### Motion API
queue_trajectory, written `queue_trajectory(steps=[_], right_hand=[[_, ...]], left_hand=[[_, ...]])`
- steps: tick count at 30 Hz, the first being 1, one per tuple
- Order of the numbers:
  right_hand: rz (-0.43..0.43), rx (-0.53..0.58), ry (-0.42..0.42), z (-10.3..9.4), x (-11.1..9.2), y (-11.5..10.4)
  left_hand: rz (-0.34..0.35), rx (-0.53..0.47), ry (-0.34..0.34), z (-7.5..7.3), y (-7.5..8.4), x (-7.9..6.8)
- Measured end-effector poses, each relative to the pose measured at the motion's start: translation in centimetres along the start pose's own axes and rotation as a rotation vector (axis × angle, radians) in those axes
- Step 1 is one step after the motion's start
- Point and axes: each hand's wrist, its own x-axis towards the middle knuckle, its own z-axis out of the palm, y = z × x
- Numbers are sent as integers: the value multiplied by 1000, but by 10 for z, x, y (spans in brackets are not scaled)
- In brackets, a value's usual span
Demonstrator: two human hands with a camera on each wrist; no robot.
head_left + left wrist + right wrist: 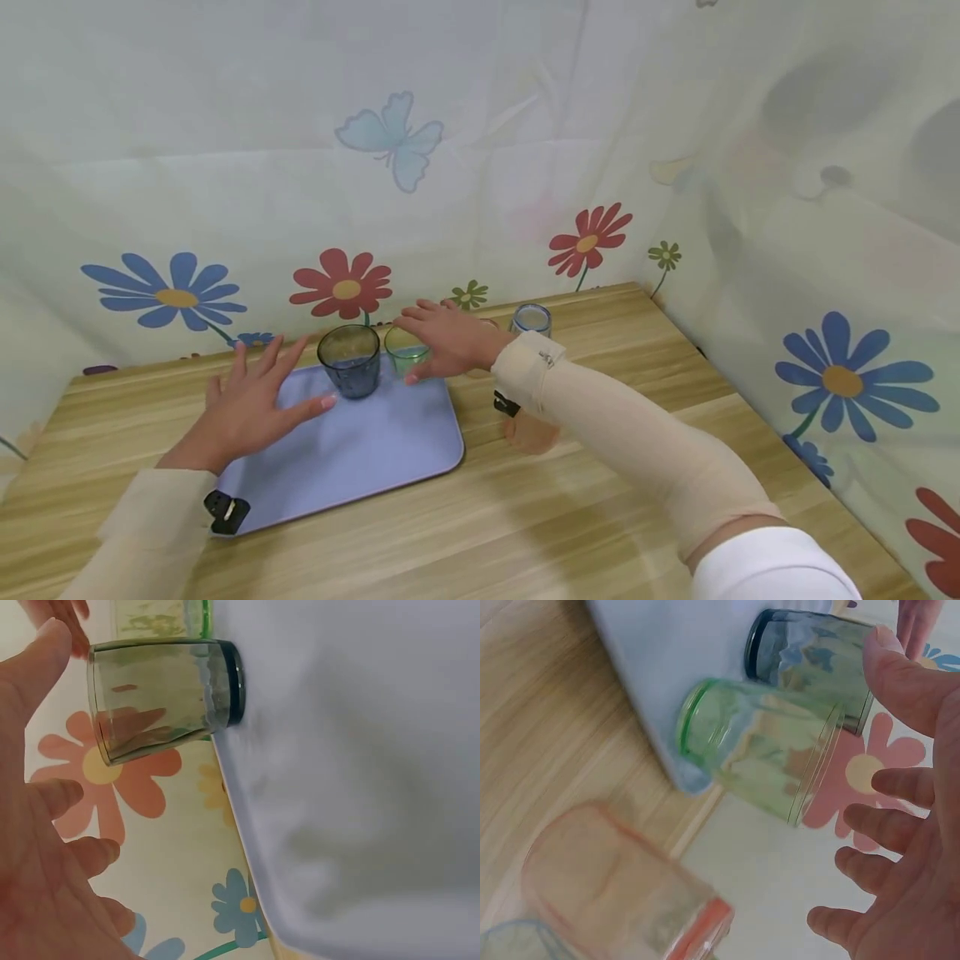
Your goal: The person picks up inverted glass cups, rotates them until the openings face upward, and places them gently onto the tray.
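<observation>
A grey glass (pixel 349 363) and a green glass (pixel 757 746) stand upright, side by side, on the far part of a lavender tray (pixel 360 450). My left hand (pixel 243 408) is spread over the tray's left side, its thumb pointing toward the grey glass without gripping it. Fingers apart, my right hand (pixel 453 337) hovers at the green glass, hiding part of it in the head view. In the right wrist view its fingers appear clear of the green glass's rim. Neither hand holds anything.
Right of the tray, an orange-tinted glass (pixel 615 877) stands upside down, near a blue-rimmed glass (pixel 532 320). A translucent peach shape (pixel 531 433) shows below my right sleeve; its kind is unclear. A flower-printed curtain (pixel 480 167) backs the wooden table (pixel 600 533).
</observation>
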Motion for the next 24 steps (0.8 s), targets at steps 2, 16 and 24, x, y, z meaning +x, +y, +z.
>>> queue_trajectory(steps=[2,16,24], right_hand=[[5,-5,-6,-1,-4,4],[30,4,-65,-5,-17,28],[111,9,-157,-15,-28,39]], left_hand=[[-2,-8,-2,1,-3,-5],[-70,-48,-66,16,-32,-41],[-76,-114,-106,26,-52,-57]])
